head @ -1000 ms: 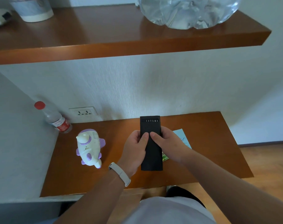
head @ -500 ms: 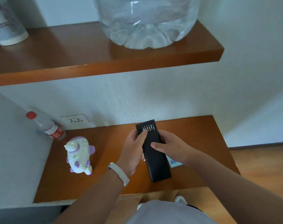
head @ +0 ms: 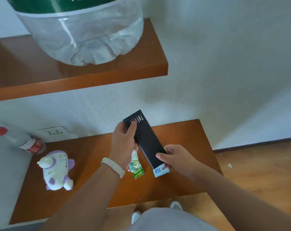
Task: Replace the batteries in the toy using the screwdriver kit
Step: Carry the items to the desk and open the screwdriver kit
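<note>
Two hands hold a long black box [head: 147, 140] up above a brown wooden desk [head: 94, 194]; this is the screwdriver kit, and it leans, with its far end up and to the left and its near end down and to the right; a row of small silver bits [head: 137, 119] shows at the far end. The left hand [head: 124, 144] wraps around the far end of the box, with its thumb lying just by the bits; a pale band [head: 113, 166] sits on that wrist. The right hand [head: 173, 158] grips the near end of the box, thumb on top and fingers tucked under.

Under the near end of the box a small blue and white card [head: 160, 171] lies on the desk; part of it is hidden by the box. Just to the left of the card lies a green pack of batteries [head: 136, 167] in clear wrap, close to the left wrist. The toy [head: 57, 170] is white and purple and lies on the left part of the desk, well apart from the hands. A bottle with a red cap [head: 19, 140] leans in the far left corner, near a wall plug [head: 54, 132]. A big clear water jug [head: 81, 30] stands on a brown shelf [head: 141, 64] above.
</note>
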